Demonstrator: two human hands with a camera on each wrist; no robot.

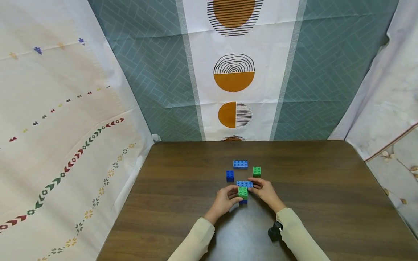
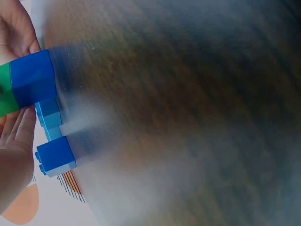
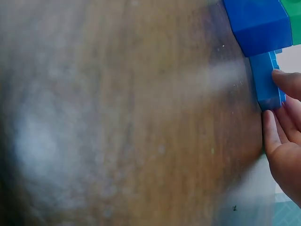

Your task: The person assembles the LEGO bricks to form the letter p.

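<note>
My left hand [image 1: 224, 200] grips a small green brick [image 1: 242, 192] that sits on top of a dark blue brick [image 1: 243, 202], its thumb and fingers on the green one's left side. Just behind this pair lies a longer light blue brick [image 1: 244, 184]. My right hand [image 1: 265, 191] pinches that light blue brick at its right end. In the right wrist view, the thumb is on the studded side of the light blue brick [image 3: 264, 82], with the dark blue brick [image 3: 261, 28] close beside its far end.
Farther back on the brown table [image 1: 183, 181] are another long blue brick [image 1: 240, 164], a small dark blue brick [image 1: 230, 176] at the left and a small green brick [image 1: 257, 172] at the right. Patterned cloths [image 1: 147, 72] hang behind and beside the table.
</note>
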